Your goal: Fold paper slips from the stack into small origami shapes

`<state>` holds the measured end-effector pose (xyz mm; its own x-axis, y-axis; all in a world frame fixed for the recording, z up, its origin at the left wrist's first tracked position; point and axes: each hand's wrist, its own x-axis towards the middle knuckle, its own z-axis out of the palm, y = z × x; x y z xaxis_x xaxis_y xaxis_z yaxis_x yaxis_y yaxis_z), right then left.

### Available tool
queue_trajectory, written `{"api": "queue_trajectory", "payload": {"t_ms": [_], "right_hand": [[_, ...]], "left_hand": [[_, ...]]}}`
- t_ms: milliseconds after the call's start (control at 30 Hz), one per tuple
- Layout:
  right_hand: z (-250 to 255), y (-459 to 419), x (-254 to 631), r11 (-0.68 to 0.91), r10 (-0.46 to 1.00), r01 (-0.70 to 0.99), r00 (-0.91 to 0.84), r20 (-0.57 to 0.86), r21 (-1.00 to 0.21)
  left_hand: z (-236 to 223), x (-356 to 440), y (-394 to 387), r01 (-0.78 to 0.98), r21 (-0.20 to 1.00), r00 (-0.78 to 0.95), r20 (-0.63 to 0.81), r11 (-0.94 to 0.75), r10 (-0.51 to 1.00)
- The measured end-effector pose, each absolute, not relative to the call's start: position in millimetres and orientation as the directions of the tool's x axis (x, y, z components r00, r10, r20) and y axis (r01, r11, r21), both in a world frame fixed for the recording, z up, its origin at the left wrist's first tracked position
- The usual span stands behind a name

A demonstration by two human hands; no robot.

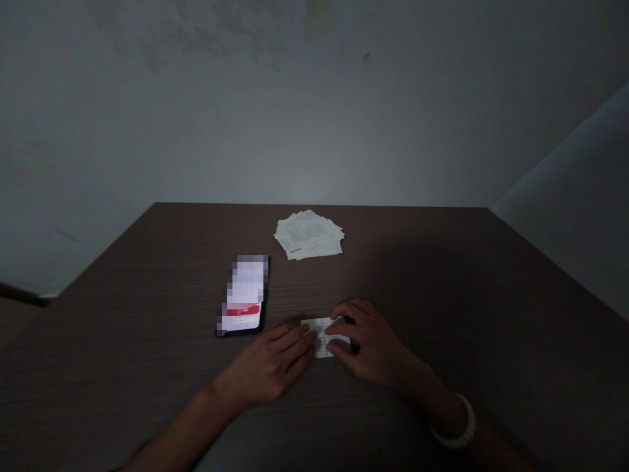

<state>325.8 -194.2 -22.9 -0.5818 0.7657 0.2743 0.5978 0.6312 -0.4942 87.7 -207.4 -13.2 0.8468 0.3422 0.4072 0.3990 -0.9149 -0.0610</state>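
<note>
A small white slip of printed paper (322, 342) lies on the dark wooden table between my two hands. My left hand (275, 364) rests flat, its fingertips over the slip's left edge. Arched above the slip's right part is my right hand (371, 341), with fingers bent and apart and the fingertips at the paper. Whether they press on it I cannot tell. To the left, just beyond my left hand, a phone (244, 295) lies with its screen lit, partly blurred out. Farther back sits a loose pile of similar printed slips (307, 233).
The brown table (422, 262) reaches back to a grey wall (314, 131). A pale slanted surface (580, 151) rises on the right. A white bracelet (459, 426) circles my right wrist. Shadow covers the table's right side.
</note>
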Motion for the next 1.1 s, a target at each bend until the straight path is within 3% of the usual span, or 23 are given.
{"api": "queue_trajectory", "payload": {"t_ms": [67, 333, 600, 867, 1100], "right_hand": [[-24.0, -194.7, 324.0, 0.619, 0.777, 0.612, -0.569, 0.27, -0.492], [-22.7, -196.9, 321.0, 0.613, 0.783, 0.622, -0.56, 0.27, -0.487], [-21.4, -196.3, 322.9, 0.612, 0.783, 0.609, -0.557, 0.278, -0.504], [-20.5, -197.0, 322.5, 0.622, 0.769, 0.587, -0.581, 0.265, -0.518], [-16.3, -197.7, 324.8, 0.615, 0.763, 0.563, -0.601, 0.237, -0.552]], "left_hand": [[-11.2, 90.3, -207.3, 0.404, -0.04, 0.837, 0.42, -0.914, 0.352], [-21.8, 95.9, -206.8, 0.447, 0.225, 0.754, 0.426, -0.866, 0.5], [-21.0, 83.3, -205.2, 0.408, 0.283, 0.757, 0.426, -0.868, 0.495], [-16.1, 93.5, -201.3, 0.38, 0.556, 0.693, 0.358, -0.74, 0.625], [-23.4, 101.4, -198.6, 0.487, 0.594, 0.609, 0.295, -0.64, 0.736]]}}
